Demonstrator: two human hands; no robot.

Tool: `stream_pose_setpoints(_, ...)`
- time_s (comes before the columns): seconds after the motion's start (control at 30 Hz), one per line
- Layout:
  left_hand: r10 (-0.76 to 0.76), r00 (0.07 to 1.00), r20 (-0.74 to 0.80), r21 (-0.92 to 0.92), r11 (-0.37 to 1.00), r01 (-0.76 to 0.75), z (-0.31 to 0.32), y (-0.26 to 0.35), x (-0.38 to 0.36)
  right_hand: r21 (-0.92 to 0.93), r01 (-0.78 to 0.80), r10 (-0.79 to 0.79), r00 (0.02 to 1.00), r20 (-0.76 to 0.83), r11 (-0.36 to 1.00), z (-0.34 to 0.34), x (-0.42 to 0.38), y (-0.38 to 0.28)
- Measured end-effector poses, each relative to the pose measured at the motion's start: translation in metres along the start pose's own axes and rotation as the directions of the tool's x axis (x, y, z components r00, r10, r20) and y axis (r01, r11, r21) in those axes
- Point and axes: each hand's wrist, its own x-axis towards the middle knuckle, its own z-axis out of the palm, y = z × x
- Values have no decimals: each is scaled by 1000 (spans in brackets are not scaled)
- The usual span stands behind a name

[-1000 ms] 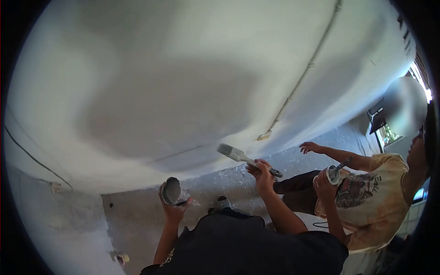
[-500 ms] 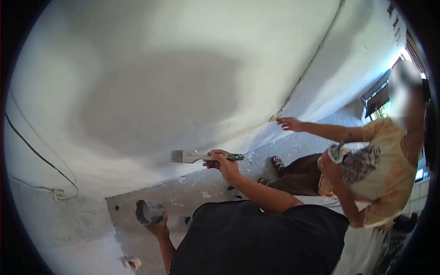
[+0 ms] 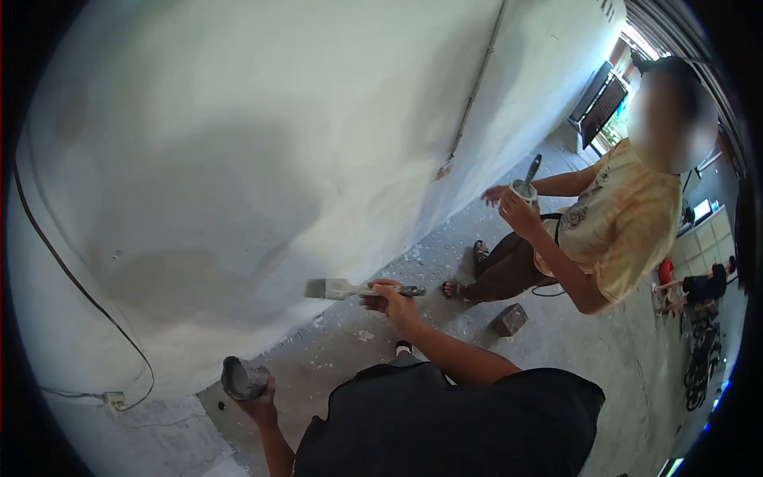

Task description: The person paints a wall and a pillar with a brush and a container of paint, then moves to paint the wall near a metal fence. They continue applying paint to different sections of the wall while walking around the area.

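Note:
My right hand [image 3: 393, 306] is closed round the handle of a flat paintbrush [image 3: 338, 289], its wide bristles pointing left in front of the white wall [image 3: 358, 143]. Lower left, my left hand [image 3: 261, 407] grips a grey-smeared cup [image 3: 245, 378] from below and the side. The cup is tilted so its mouth faces left, and grey residue coats it. In this view the brush overlaps the wall's lower part, where shadows fall.
A co-worker [image 3: 612, 222] stands at right, holding a cup [image 3: 523, 191] with a brush in it. A brown block [image 3: 509, 319] lies on the speckled floor [image 3: 588, 374]. A cable [image 3: 60, 258] hangs down the left wall to an outlet [image 3: 115, 401]. Another person [image 3: 703, 282] is far right.
My view has turned to the right. The co-worker's arm has come away from the wall toward their cup. My hands keep hold of the brush and cup.

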Motion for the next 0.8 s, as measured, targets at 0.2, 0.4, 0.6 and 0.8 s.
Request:
stream_pose_setpoints(0.2, 139, 978, 158, 17, 989, -144, 54, 14, 18, 48, 195, -178, 955, -236, 980, -67, 12, -18)
stream_pose_setpoints(0.4, 32, 959, 282, -59, 998, -15, 125, 34, 21, 88, 415, -324, 810, -488, 905, -165, 83, -74)
stream_pose_setpoints(0.6, 144, 958, 250, 5, 989, -150, 228, 92, 18, 33, 433, -318, 710, -628, 901, -248, 190, -136)
stream_pose_setpoints(0.8, 67, 940, 335, 95, 990, -104, 310, 89, 27, -18, 420, -352, 734, -581, 907, -270, 260, -185)
